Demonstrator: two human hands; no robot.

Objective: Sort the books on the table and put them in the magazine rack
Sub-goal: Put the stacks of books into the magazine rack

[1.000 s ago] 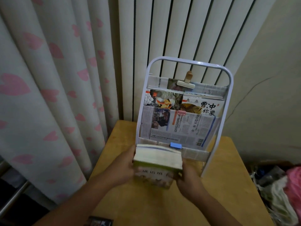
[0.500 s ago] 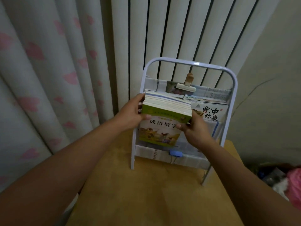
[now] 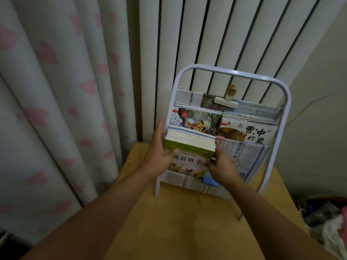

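Left hand (image 3: 159,156): centre frame, grips the book stack's left edge, thumb across the front cover.
Book stack (image 3: 189,147): upright against the magazine rack (image 3: 270,79), left half.
Right hand (image 3: 218,166): pinches the stack's right edge.

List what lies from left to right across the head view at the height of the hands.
Pink-petal curtain → left hand → stack of books → right hand → newspaper pocket → rack's right frame tube → wall.
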